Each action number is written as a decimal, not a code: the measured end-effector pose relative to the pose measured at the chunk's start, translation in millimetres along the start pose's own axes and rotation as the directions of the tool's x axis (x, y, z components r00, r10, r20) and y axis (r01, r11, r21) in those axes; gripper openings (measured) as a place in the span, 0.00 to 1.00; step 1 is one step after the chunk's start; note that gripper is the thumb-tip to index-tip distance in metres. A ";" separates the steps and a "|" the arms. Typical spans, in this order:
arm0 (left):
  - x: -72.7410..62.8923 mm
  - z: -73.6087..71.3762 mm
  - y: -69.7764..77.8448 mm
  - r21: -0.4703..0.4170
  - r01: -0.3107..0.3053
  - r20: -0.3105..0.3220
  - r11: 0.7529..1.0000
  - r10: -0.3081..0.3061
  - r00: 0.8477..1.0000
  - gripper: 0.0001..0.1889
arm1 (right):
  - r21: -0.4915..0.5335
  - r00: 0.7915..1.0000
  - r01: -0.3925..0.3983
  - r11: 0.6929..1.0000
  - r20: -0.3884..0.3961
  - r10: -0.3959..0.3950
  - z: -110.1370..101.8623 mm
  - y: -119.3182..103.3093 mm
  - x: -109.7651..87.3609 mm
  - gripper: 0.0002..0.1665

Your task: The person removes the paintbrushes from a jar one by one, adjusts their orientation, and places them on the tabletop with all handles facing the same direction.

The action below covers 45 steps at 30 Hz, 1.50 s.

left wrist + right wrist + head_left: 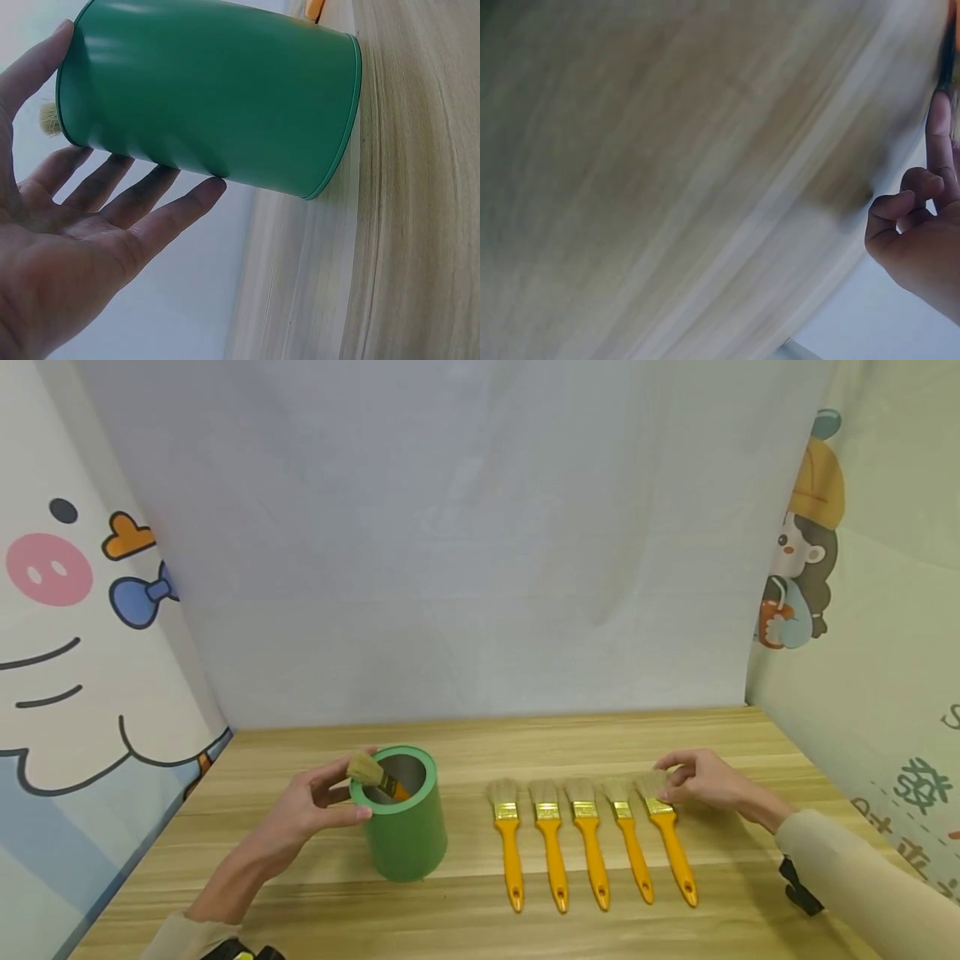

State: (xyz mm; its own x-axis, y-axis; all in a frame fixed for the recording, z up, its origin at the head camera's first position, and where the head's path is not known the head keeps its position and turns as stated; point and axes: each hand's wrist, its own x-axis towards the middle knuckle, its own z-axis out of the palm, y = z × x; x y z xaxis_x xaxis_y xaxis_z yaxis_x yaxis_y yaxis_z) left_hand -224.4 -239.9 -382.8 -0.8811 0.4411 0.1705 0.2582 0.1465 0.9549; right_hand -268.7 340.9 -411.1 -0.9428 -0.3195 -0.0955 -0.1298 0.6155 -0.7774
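In the head view my left hand (303,810) grips a green can (408,839), thumb at the front of its rim and fingers behind. The left wrist view shows those fingertips against the wall of the can (210,90), which stands upright. A paintbrush (367,772) leans inside it, bristles up over the rim, its handle mostly hidden. To the right, several orange-handled paintbrushes (552,852) lie side by side, bristles away from me. At the rightmost paintbrush (677,860), my right hand (701,781) pinches the bristle end between thumb and forefinger. The right wrist view cuts off most of that brush.
Everything stands on a wood-grain table (465,914). A pale cloth backdrop (450,568) rises behind its far edge. Printed cartoon panels hang at the left (67,685) and right (877,693).
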 end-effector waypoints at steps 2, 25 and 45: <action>-0.1 0.0 -0.2 0.000 -0.001 0.000 1.000 0.001 1.000 0.41 | -0.007 1.000 0.004 1.000 0.001 -0.004 0.1 0.6 0.4 0.34; -0.9 -1.0 -2.8 -0.006 -0.014 0.006 1.000 0.014 1.000 0.40 | -0.032 0.999 0.039 0.999 0.012 -0.039 -1.7 6.7 4.2 0.32; -0.9 -1.0 -5.2 -0.003 -0.020 0.005 1.000 0.020 1.000 0.40 | -0.190 0.984 0.152 0.970 -0.067 -0.167 -14.0 -45.8 9.5 0.22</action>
State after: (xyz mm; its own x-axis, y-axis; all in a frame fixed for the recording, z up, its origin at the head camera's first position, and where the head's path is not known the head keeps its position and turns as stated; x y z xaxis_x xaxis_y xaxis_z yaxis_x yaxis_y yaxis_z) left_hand -225.3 -242.0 -387.6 -0.8738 0.4484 0.1881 0.2743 0.1352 0.9521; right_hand -276.0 319.8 -367.7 -0.9263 -0.3688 0.0773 -0.3271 0.6854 -0.6505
